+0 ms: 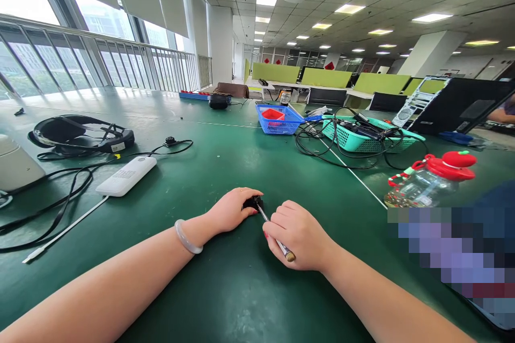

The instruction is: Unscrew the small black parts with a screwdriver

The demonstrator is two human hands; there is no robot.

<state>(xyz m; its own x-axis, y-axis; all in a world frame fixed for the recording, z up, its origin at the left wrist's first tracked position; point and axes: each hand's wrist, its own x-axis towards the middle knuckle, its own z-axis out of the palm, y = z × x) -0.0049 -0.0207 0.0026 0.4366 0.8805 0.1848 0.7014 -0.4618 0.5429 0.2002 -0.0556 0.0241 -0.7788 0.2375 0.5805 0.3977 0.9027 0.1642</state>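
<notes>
My left hand is closed around a small black object, thumb and fingers on its sides, low over the green table. Most of that object is hidden by the fingers, so its kind cannot be made out. In my right hand is a slim silver rod-like tool, gripped slantwise. Its far tip meets the black object, while its thicker brownish end sticks out below the fist towards me.
The green table bears a white power bank with cables and a black headset on the left. Farther off are a blue basket and a teal basket of cables. A red-lidded clear bottle lies right.
</notes>
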